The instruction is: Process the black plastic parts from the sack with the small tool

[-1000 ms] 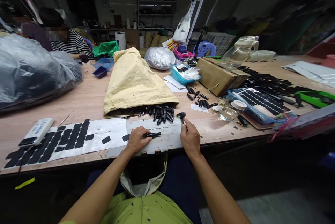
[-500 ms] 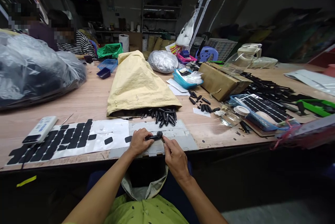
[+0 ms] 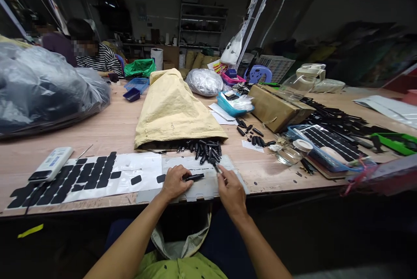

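My left hand is closed on a slim black tube-shaped piece, which points right above a grey board. My right hand pinches a thin tool whose dark end lies close to the pile; whether that end touches the pile I cannot tell. A heap of shiny black tube-shaped parts spills from the mouth of a pale yellow sack just beyond my hands. Left of the board, a white sheet carries rows of black rounded-square patches.
A white box-shaped device rests on the patches. Beyond are a big plastic-wrapped bundle, a cardboard box, and a blue tray. More black parts lie to the right. A co-worker in a striped top sits far left.
My right hand has moved right and slightly away from my left, taking the thin tool toward the heap. The black piece in my left hand now shows apart from the tool. The view has shifted slightly.
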### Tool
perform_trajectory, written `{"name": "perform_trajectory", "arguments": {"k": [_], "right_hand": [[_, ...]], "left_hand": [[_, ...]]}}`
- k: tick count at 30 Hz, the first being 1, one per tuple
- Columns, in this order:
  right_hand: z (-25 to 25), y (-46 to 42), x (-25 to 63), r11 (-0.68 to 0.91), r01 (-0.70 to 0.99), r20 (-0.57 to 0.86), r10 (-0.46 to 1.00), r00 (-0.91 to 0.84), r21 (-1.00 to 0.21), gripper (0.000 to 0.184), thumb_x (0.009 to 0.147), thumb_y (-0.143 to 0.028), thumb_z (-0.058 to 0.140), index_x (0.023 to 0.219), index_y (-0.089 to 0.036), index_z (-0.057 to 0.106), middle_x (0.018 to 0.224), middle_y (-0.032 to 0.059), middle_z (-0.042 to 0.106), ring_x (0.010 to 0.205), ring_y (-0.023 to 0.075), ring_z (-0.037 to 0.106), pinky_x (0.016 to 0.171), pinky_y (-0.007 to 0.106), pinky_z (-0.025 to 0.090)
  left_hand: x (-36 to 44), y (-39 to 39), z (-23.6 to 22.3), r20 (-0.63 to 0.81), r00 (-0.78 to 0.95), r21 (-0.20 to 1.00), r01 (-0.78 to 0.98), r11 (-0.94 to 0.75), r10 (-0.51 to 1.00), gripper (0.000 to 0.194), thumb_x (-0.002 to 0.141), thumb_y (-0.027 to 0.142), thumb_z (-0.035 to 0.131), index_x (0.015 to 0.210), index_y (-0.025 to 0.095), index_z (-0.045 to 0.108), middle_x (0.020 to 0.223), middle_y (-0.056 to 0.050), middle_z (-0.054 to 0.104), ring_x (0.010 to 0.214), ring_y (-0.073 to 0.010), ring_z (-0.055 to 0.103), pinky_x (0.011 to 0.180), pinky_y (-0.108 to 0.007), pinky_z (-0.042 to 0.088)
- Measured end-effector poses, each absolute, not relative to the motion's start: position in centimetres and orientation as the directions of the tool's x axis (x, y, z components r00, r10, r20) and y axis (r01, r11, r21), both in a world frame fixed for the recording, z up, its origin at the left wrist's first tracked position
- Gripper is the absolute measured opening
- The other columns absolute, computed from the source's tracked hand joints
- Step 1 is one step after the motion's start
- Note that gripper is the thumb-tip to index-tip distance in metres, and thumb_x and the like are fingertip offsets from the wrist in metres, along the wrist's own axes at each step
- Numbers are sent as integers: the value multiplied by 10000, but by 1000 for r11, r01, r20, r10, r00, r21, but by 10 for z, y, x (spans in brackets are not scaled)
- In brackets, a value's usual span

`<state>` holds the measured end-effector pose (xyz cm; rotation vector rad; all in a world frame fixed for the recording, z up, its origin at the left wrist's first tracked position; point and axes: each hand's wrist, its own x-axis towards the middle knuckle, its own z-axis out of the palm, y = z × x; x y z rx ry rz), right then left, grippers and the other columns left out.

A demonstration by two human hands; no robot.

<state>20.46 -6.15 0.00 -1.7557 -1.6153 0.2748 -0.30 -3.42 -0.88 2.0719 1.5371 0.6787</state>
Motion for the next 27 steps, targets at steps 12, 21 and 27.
{"name": "perform_trajectory", "arguments": {"k": [12, 21, 27], "right_hand": [[-9, 6, 275, -488, 813, 105, 834, 542, -317, 368, 924, -270, 454, 1235, -279, 649, 1044, 92, 594, 934, 217, 567, 730, 316, 404], [-13, 16, 250, -436, 864, 238, 837, 492, -253, 329, 945, -256, 415, 1176, -206, 644, 1036, 110, 605, 922, 224, 575, 704, 316, 402], [-19, 17, 250, -417, 888, 294, 839, 459, -195, 312, 944, -241, 416, 1169, -182, 625, 1013, 117, 599, 906, 226, 576, 691, 307, 396]], "left_hand": [[-4, -36, -9, 106, 268, 615, 739, -274, 958, 139, 770, 334, 695, 877, 245, 697, 850, -13, 634, 883, -214, 568, 805, -360, 361], [-5, -39, -3, 108, 305, 618, 725, -304, 946, 90, 701, 292, 722, 759, 227, 701, 840, -19, 635, 866, -210, 555, 803, -365, 364], [-9, -66, 3, 95, 517, 640, 623, -451, 850, 125, 636, 302, 784, 731, 247, 724, 1122, -25, 618, 1068, -251, 503, 943, -390, 366]]}}
